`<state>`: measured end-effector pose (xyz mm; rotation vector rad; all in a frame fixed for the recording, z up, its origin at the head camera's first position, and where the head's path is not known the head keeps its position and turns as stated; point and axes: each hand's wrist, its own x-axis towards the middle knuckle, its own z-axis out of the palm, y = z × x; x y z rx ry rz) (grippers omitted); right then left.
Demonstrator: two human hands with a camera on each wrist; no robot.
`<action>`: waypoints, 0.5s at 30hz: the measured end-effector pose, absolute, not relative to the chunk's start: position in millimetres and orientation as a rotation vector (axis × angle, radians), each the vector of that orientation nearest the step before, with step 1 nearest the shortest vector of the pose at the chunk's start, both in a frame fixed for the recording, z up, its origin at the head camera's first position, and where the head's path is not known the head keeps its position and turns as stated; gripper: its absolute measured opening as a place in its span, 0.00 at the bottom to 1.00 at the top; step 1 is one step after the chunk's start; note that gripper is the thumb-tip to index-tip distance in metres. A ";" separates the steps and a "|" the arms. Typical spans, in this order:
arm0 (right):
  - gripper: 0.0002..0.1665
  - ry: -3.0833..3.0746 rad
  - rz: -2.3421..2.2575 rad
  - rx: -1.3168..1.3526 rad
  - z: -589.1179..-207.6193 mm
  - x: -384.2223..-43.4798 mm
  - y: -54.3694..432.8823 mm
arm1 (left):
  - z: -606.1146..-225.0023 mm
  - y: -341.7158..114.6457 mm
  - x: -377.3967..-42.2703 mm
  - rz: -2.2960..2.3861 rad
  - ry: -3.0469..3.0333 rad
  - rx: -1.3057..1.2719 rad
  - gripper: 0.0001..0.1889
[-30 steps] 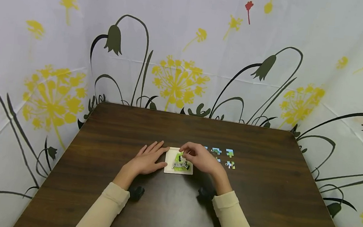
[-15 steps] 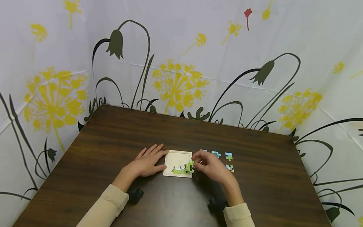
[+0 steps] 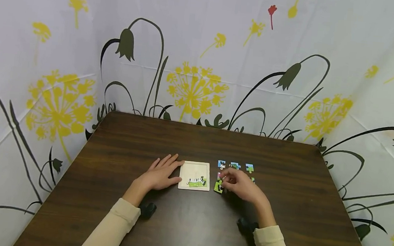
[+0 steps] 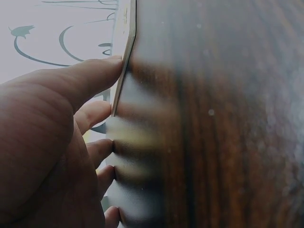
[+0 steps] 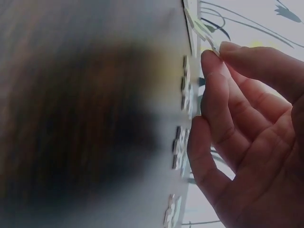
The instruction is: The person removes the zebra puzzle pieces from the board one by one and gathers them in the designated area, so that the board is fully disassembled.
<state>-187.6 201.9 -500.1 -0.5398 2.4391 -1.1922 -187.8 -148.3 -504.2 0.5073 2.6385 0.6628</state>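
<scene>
My left hand [image 3: 160, 174] lies spread on the table, thumb and index fingertip against the left edge of a square wooden puzzle tray [image 3: 193, 170]. In the left wrist view, the left thumb [image 4: 97, 76] touches the side of that tray. Joined green and zebra-striped pieces [image 3: 197, 182] sit along the tray's lower right. To the right of the tray, my right hand [image 3: 242, 185] pinches a green jigsaw piece [image 3: 218, 186] between thumb and fingertips. The right wrist view has this piece [image 5: 203, 29] tilted, raised over the table.
Loose jigsaw pieces lie in rows right of the tray, among them a blue one [image 3: 221, 164], another blue and green one [image 3: 235, 166] and a corner-like one [image 3: 249, 168]. My right hand partly covers the nearer rows. A patterned cloth [image 3: 196, 52] hangs behind the dark wooden table [image 3: 188, 224].
My right hand has moved right, from over the tray to beside the loose pieces, carrying the green jigsaw piece off the joined ones. The left hand has stayed at the tray's edge.
</scene>
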 end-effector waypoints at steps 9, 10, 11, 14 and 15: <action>0.10 2.476 -1.070 -0.553 -500.7 -187.6 214.0 | -510.2 -149.4 -190.0 0.710 2.630 0.506 0.39; 0.10 2.489 -1.055 -0.548 -499.7 -188.2 214.4 | -509.4 -149.3 -190.4 0.705 2.630 0.505 0.39; 0.11 2.501 -1.040 -0.538 -499.0 -188.9 214.7 | -508.8 -149.4 -190.2 0.708 2.630 0.504 0.39; 0.11 2.536 -0.986 -0.492 -497.1 -188.0 214.2 | -509.6 -150.0 -189.7 0.727 2.632 0.509 0.39; 0.12 2.540 -0.971 -0.469 -497.1 -187.1 213.9 | -508.3 -149.9 -189.1 0.725 2.632 0.515 0.39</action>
